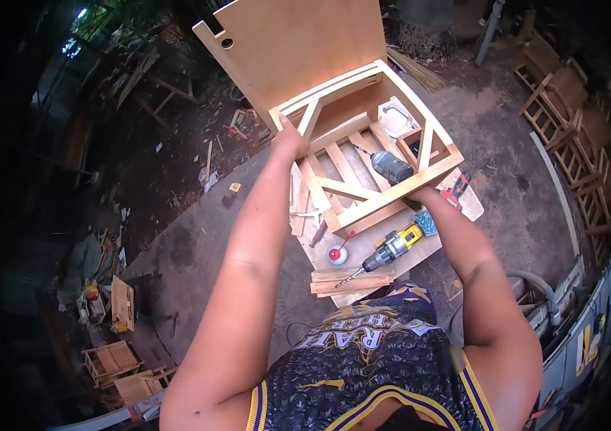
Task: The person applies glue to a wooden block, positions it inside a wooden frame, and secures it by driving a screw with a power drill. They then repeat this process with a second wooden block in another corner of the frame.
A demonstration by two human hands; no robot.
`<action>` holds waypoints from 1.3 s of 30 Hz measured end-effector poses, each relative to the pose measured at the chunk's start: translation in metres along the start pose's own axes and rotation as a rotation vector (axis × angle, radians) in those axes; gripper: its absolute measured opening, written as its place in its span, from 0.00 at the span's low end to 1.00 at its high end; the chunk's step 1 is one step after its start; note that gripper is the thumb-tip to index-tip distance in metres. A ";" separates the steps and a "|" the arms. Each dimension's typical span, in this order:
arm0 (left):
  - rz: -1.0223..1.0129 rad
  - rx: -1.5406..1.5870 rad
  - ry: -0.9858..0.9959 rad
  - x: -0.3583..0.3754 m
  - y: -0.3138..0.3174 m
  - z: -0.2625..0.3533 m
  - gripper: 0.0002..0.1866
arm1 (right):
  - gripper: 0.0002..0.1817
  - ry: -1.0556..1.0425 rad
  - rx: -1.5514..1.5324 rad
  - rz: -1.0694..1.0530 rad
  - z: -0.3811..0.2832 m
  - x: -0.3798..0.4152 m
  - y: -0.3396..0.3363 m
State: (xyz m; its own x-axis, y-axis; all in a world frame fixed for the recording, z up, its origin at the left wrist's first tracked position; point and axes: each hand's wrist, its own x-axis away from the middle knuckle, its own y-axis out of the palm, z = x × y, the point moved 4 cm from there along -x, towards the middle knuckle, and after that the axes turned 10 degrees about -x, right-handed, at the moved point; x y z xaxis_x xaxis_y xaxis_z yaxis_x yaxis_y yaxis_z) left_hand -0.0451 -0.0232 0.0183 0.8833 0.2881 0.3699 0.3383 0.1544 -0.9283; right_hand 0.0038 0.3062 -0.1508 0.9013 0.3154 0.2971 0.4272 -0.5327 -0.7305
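A wooden stool-like frame (381, 197) with slats, diagonal braces and a wide plywood panel (305, 50) at its far side is in front of me. My left hand (289, 140) is closed on its left rail, near the corner by the panel. My right hand (424, 194) reaches under the near rail, its fingers mostly hidden. It appears to grip a dark power drill (392, 167), whose body shows inside the frame with the bit towards the upper left. A yellow drill (395, 244) lies nearer to me, beside a red-capped bottle (336, 253).
Under the frame is a work board (467, 205) bearing a red-black tool part (455, 191), a blue box (425, 223), wood strips (352, 280) and a clamp (397, 120). Wooden chair frames (571, 136) stand at the right. A grey hose (546, 294) curves at lower right.
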 end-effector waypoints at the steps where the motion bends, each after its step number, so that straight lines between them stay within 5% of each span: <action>1: 0.012 -0.002 0.015 0.001 -0.001 -0.001 0.54 | 0.24 0.006 0.011 0.002 0.001 0.000 0.003; 6: -0.021 0.300 0.224 -0.012 0.005 -0.024 0.55 | 0.25 -0.010 0.030 -0.076 0.011 -0.010 0.012; 8: -0.248 0.883 0.188 0.002 0.002 -0.036 0.53 | 0.24 -0.017 0.002 -0.151 0.012 -0.008 0.014; 11: -0.274 1.067 0.223 0.011 0.003 -0.047 0.56 | 0.25 0.069 -0.146 -0.176 0.005 0.002 0.006; 12: -0.272 1.066 0.218 0.006 0.013 -0.046 0.56 | 0.26 0.077 -0.177 -0.193 0.003 0.004 0.002; 14: 0.164 0.447 0.102 -0.004 0.024 -0.040 0.61 | 0.26 0.063 -0.174 -0.202 -0.002 0.006 -0.005; 15: 0.198 0.078 0.019 0.003 0.019 -0.023 0.66 | 0.27 0.058 -0.168 -0.207 -0.002 0.007 -0.007; 18: 0.167 -0.158 -0.140 0.025 0.004 0.015 0.56 | 0.28 -0.065 -0.087 -0.151 -0.003 0.008 -0.013; 21: 0.135 -0.185 -0.163 0.025 0.001 0.018 0.40 | 0.24 -0.130 -0.048 -0.228 0.000 0.011 -0.019; 24: 0.046 -0.263 -0.078 0.004 0.006 0.009 0.50 | 0.21 0.176 -0.053 -0.305 0.008 0.034 -0.038; 28: 0.062 -0.076 0.156 -0.047 0.022 -0.028 0.53 | 0.21 0.112 -0.094 -0.200 0.046 0.057 -0.036; 33: -0.231 0.434 0.062 -0.010 0.000 -0.035 0.27 | 0.22 0.063 -0.125 -0.053 0.078 0.158 -0.051; 34: -0.111 0.217 0.258 -0.026 -0.001 -0.045 0.29 | 0.22 0.112 -0.087 0.007 0.069 0.191 -0.062; 35: 0.342 0.030 0.337 -0.047 0.008 -0.060 0.29 | 0.21 0.183 -0.175 0.062 0.082 0.220 -0.056; 36: 0.246 0.141 0.198 0.054 -0.033 -0.016 0.31 | 0.20 0.256 -0.268 0.119 0.094 0.254 -0.046; 37: 0.502 0.302 0.332 0.086 -0.036 -0.006 0.29 | 0.19 0.312 -0.316 0.184 0.102 0.289 -0.034; 39: 0.613 0.699 0.789 0.157 -0.018 0.025 0.25 | 0.17 0.435 -0.301 0.304 0.118 0.361 -0.001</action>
State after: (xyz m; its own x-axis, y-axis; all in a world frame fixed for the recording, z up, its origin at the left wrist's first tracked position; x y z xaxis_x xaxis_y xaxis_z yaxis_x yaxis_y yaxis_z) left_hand 0.0791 0.0430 0.0941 0.8720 -0.1238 -0.4735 -0.2367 0.7402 -0.6294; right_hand 0.3203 0.5131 -0.1153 0.9057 -0.2017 0.3728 0.0904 -0.7673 -0.6348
